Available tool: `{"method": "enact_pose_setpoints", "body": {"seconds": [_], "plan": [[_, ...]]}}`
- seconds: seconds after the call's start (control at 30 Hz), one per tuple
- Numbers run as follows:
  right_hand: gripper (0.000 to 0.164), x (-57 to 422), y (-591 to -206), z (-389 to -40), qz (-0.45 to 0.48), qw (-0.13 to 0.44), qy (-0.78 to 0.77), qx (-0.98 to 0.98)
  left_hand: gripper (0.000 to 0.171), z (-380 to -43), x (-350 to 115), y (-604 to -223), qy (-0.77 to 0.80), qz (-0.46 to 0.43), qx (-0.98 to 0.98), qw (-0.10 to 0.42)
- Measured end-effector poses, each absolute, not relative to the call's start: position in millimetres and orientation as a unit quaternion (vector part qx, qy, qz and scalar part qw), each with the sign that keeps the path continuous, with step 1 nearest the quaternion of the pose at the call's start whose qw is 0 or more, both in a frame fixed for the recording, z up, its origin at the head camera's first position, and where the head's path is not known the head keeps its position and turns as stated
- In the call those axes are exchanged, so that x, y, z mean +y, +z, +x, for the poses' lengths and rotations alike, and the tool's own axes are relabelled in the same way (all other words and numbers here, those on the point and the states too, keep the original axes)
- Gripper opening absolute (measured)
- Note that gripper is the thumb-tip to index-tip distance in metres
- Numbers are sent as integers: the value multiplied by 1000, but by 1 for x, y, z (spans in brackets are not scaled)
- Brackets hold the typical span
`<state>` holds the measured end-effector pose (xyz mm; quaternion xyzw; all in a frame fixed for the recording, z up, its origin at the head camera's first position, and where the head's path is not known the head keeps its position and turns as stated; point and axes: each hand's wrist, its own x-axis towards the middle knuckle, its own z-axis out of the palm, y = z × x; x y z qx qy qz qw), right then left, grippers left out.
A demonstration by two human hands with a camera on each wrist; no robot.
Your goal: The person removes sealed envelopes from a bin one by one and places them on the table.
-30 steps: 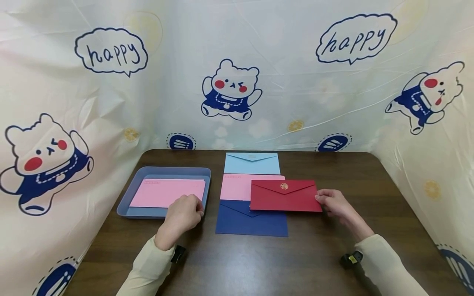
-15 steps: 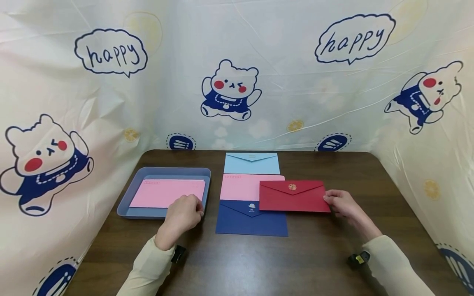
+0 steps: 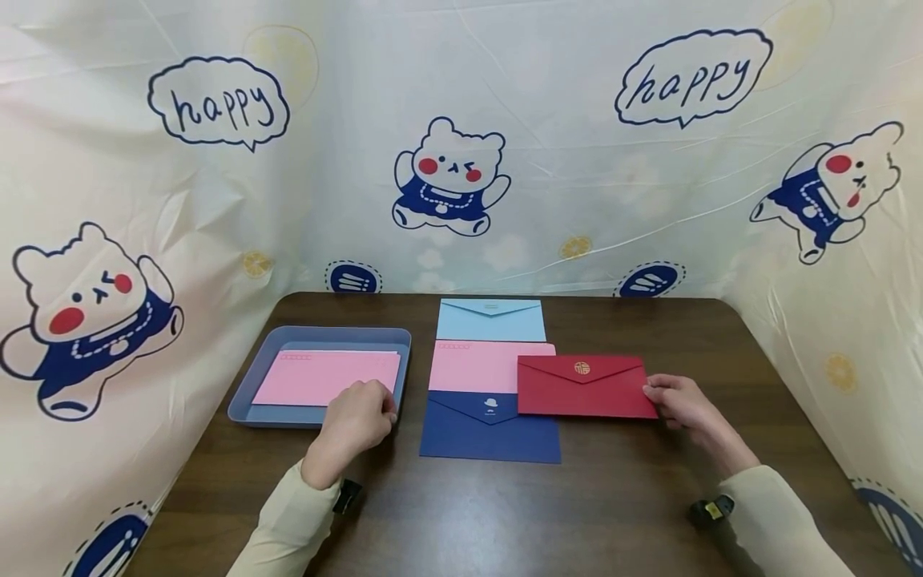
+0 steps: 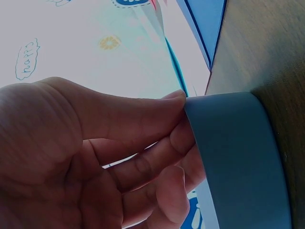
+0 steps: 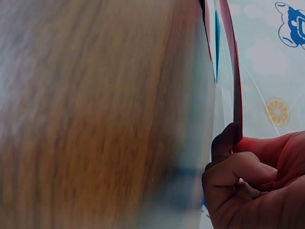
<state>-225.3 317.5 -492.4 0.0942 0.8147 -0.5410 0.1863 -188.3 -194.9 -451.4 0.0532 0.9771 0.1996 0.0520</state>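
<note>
In the head view my right hand [image 3: 681, 405] pinches the right edge of a red envelope [image 3: 584, 393] with a gold emblem. The envelope is held over the right parts of a pink envelope [image 3: 469, 369] and a dark blue envelope [image 3: 476, 439]. The right wrist view shows that red envelope [image 5: 238, 81] edge-on between thumb and fingers. At the left, my left hand [image 3: 356, 417] grips the front right corner of a blue-grey tray [image 3: 277, 416]. Its thumb is on the rim of the tray [image 4: 238, 157] in the left wrist view. Pink envelopes [image 3: 310, 381] lie in the tray.
A light blue envelope [image 3: 493, 326] lies behind the pink one, forming a column with the dark blue one in front. Everything rests on a dark wooden table [image 3: 490, 513]. A printed curtain [image 3: 562, 168] surrounds the table's back and sides.
My right hand has moved the red envelope to the right, uncovering more of the pink and dark blue envelopes and the blue one's hat emblem. The left hand has stayed at the tray.
</note>
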Motion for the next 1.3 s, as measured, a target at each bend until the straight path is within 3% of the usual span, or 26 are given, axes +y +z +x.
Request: {"method": "enact_pose_setpoints", "body": {"seconds": [0.8, 1.3], "plan": [[35, 366, -496, -216, 98, 187, -522, 826, 20, -190, -195, -452, 205, 53, 976, 53], [25, 378, -496, -215, 99, 188, -537, 817, 18, -189, -195, -452, 202, 50, 977, 56]]}}
